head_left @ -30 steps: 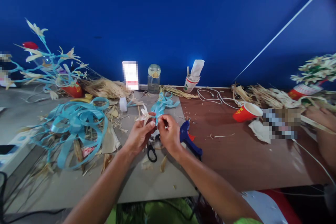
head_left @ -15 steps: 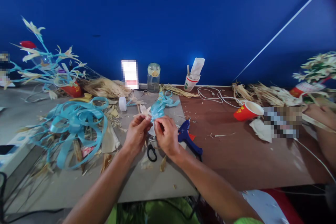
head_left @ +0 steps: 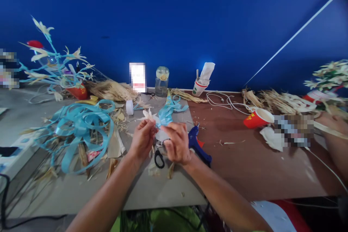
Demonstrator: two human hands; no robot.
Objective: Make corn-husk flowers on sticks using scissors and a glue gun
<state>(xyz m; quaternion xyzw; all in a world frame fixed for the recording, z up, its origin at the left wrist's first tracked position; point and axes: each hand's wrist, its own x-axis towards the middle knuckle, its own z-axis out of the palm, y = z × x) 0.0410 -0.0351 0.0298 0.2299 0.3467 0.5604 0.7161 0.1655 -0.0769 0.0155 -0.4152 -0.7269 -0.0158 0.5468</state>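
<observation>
My left hand [head_left: 143, 136] is closed in a pinch on the base of a small pale husk flower [head_left: 149, 115], whose petals stick up above the fingers. My right hand [head_left: 177, 142] is just to its right, thumb and fingers apart, with nothing plainly held. Light-blue ribbon [head_left: 170, 110] lies right behind both hands; whether a piece of it joins the flower stem is hidden by the fingers. A black scissors handle [head_left: 159, 159] shows on the table below the hands. To the right of my right hand lies a blue glue gun [head_left: 200, 148].
A large heap of blue ribbon [head_left: 81, 130] and husk scraps covers the left side. Behind stand a glass bottle [head_left: 162, 81], a lit phone [head_left: 138, 77] and a paper cup [head_left: 200, 86]. A red cup [head_left: 258, 117] lies tipped at right, near another person's hand [head_left: 333, 119].
My right hand has moved slightly away from my left, and its thumb and fingers have come apart. The left hand keeps its pinch on the flower. The view has shifted a little.
</observation>
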